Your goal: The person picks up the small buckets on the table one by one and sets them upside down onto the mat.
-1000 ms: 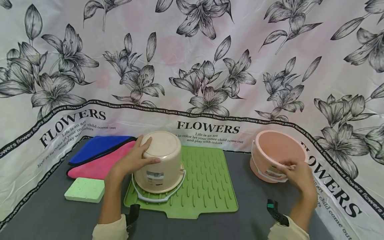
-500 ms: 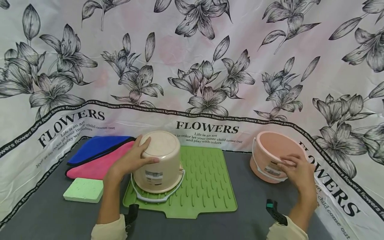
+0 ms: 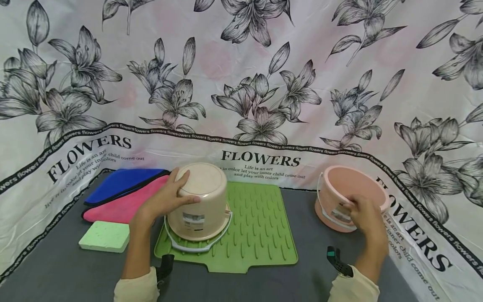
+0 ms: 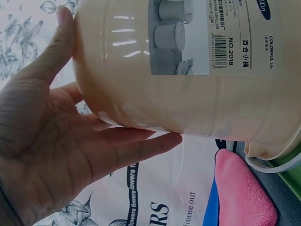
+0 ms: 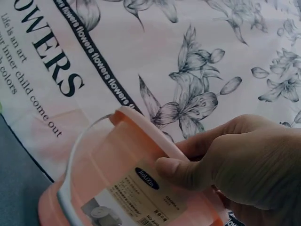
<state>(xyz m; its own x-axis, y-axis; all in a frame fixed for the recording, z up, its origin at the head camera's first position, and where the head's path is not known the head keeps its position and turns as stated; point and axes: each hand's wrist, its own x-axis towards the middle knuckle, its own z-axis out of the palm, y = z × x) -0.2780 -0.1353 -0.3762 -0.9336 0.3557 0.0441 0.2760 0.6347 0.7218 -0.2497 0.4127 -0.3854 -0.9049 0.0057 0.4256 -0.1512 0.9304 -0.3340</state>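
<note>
A cream bucket (image 3: 198, 209) stands upside down on the left part of a green ridged mat (image 3: 260, 226), its grey handle lying round the front. The left hand (image 3: 166, 201) grips the upper left side of this bucket near its base, thumb in front; the left wrist view shows that hand (image 4: 70, 132) with fingers spread against the wall of the bucket (image 4: 188, 103). A pink bucket (image 3: 332, 205) stands upright at the right. The right hand (image 3: 367, 218) pinches its front rim; in the right wrist view the thumb of the hand (image 5: 240, 165) lies outside, by the label.
Left of the mat lie a blue cloth (image 3: 120, 182), a pink cloth (image 3: 124, 205) with black edging and a pale green sponge (image 3: 105, 237). A white flower-printed sheet (image 3: 264, 105) rises behind the dark grey table top (image 3: 196, 285).
The right hand has moved slightly left along the rim of the pink bucket, its fingers now over the edge. The left hand and the cream bucket have stayed in place.
</note>
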